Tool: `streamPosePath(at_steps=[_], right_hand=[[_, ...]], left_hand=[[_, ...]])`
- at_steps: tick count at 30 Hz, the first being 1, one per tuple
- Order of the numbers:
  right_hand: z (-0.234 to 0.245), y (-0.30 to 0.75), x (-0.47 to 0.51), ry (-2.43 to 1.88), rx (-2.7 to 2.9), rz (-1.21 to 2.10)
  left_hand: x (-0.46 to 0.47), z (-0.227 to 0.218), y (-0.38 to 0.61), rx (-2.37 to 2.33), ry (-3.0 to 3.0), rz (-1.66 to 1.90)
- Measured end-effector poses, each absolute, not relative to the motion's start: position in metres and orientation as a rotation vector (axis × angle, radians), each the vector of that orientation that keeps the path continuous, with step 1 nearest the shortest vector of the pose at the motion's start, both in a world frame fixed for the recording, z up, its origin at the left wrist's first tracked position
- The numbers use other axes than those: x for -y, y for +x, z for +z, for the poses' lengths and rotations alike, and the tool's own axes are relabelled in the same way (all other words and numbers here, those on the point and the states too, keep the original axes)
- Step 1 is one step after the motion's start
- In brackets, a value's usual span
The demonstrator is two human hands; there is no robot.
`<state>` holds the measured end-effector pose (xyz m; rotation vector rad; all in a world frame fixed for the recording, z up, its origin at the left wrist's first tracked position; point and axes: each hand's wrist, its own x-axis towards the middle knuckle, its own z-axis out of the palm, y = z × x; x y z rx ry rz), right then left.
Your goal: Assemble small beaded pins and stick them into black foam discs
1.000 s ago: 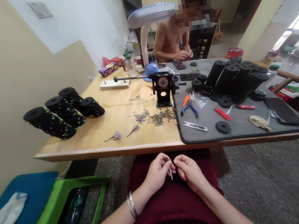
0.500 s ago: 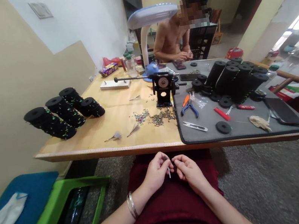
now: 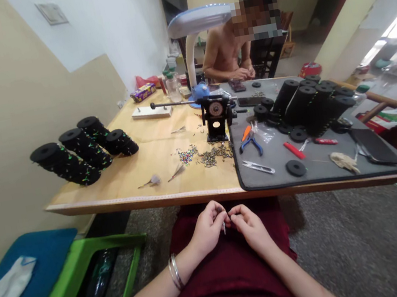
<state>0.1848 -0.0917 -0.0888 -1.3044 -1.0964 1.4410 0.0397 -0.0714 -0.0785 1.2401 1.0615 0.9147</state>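
Note:
Both hands are held close together over my lap, just in front of the table edge. My left hand (image 3: 210,225) is pinched shut, and a thin pale stick-like piece (image 3: 224,227) pokes down from between its fingers; what kind of thing it is I cannot make out. My right hand (image 3: 247,221) is also closed in a pinch, its fingertips almost against the left ones. Something small and dark shows between the two hands, too small to name. On the table beyond lie heaps of small metal pieces (image 3: 215,156) and coloured beads (image 3: 187,155).
A black hand-cranked winder (image 3: 214,118) stands mid-table behind the heaps. Stacks of black foam discs (image 3: 78,148) stand left, more black rolls (image 3: 303,103) right. Pliers (image 3: 251,143) and thread snips (image 3: 258,167) lie on the grey mat (image 3: 275,176). Another person (image 3: 228,54) sits opposite, under a lamp (image 3: 199,19).
My right hand has moved slightly left, closer to my left hand. The pale piece shows less below the left fingers. The rest of the table looks the same.

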Motion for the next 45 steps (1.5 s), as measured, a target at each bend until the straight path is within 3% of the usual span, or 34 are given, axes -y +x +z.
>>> streamPosePath(at_steps=[10,22,34,45], right_hand=[[-0.083,0.184,0.093,-1.293,1.127,1.381],[-0.076,0.18,0.092,-1.124,1.065,1.543],[-0.085,0.187,0.092,-1.375,1.302,1.216],[-0.087,0.189,0.094,-1.394,1.36,1.141]], left_hand=[[0.071,-0.08,0.04,-0.996,1.088,0.87],[0.071,-0.077,0.039,-0.837,0.723,0.751],[0.071,-0.074,0.038,-0.882,0.769,0.807],[0.07,-0.076,0.035,-0.965,0.952,0.858]])
